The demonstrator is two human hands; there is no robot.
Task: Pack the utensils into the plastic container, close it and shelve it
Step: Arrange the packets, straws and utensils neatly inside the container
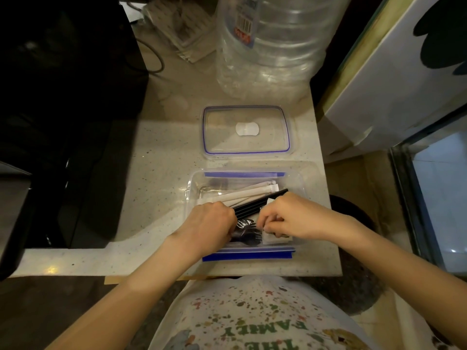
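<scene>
A clear plastic container (295, 180) with blue clip flaps stands open on the pale speckled counter (161, 173). Inside lie paper-wrapped chopsticks (242, 194), black sticks (255, 207) and wrapped black plastic forks (246, 232). My left hand (209, 223) is inside the container on the left, fingers curled on the ends of the black sticks. My right hand (288, 215) is inside on the right, pinching a small white packet (274, 238). The clear lid (246, 130) with a blue seal lies flat on the counter just behind the container.
A large clear water bottle (273, 44) stands behind the lid. A black appliance (65, 122) fills the left side. A white box (394, 79) leans at the right, with a glass tank (434, 203) below it. A cable (154, 59) and a pale block sit at the back.
</scene>
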